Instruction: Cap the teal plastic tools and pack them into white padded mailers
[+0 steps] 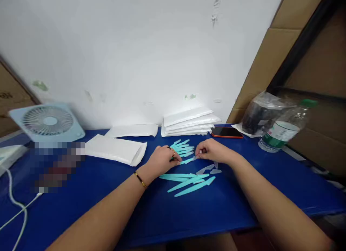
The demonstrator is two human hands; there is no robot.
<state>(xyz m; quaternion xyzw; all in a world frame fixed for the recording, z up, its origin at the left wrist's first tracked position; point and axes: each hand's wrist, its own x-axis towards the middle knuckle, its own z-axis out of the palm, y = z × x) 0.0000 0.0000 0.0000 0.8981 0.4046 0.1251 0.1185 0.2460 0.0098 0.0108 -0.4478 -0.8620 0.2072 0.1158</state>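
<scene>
Several slim turquoise plastic sticks lie on the blue table [189, 215]. One group [183, 147] fans out between my hands, another [189, 180] lies nearer me. My left hand [162, 159] rests knuckles up, its fingers curled and pinching one end of a turquoise stick [187, 160]. My right hand [212, 151] is curled too, pinching a small clear cap at the stick's other end. A few clear caps [209, 169] lie just below the right hand.
A stack of white padded envelopes [189, 122] sits behind the sticks, with more envelopes [116, 150] to the left. A phone [226, 132], a plastic bag [259, 116] and a water bottle [283, 130] stand at right. A small fan [48, 122] and a white cable [16, 204] are at left.
</scene>
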